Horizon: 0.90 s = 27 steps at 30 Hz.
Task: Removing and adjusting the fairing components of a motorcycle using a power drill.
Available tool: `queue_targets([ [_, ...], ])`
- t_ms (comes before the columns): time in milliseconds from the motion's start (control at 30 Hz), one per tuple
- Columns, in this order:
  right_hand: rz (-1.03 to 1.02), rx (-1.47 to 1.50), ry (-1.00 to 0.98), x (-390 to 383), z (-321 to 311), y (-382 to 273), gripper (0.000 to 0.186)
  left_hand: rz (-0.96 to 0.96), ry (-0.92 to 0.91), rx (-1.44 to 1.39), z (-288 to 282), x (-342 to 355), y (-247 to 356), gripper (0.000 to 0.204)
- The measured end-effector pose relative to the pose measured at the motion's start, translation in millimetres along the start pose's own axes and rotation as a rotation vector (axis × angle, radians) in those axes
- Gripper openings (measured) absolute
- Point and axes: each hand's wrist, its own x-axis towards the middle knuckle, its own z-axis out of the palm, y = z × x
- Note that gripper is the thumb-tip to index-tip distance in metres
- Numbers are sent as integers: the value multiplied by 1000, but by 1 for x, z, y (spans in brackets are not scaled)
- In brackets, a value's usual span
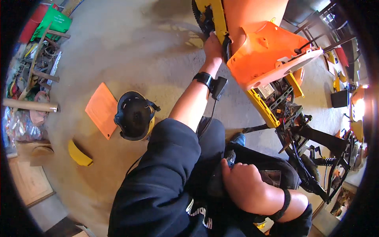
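In front of me to the right stands a partly stripped scooter-like vehicle with an orange body panel [258,51], a yellow side piece [218,15] and a bare yellow-and-black frame [263,108]. My left hand [213,50] reaches up to the lower end of the yellow side piece, beside a black part. Its fingers are mostly hidden there. Over my lap, my right hand [245,185] is closed, thumb up, around a dark tool with some blue on it [230,162]. The hand covers most of that tool, so its kind does not show.
On the floor to the left lie an upturned black-lined helmet [135,115], a flat orange panel [102,110] and a curved yellow piece [79,153]. Along the left wall are a cardboard tube [30,105] and clutter. A black swingarm [321,140] extends to the right.
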Motion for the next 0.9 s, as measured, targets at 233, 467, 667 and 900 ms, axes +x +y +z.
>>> queue_targets([
  [233, -60, 46, -71, 5, -3, 5, 54, 45, 72, 356, -36, 4, 15, 59],
  [467, -144, -29, -64, 2, -2, -5, 53, 55, -124, 455, -80, 40, -5, 62],
  [667, -119, -34, -47, 5, 0, -7, 54, -164, -177, 203, -87, 53, 1, 65],
  [900, -109, -18, -92, 11, 3, 2, 59, -202, -340, -184, -26, 7, 10, 56],
])
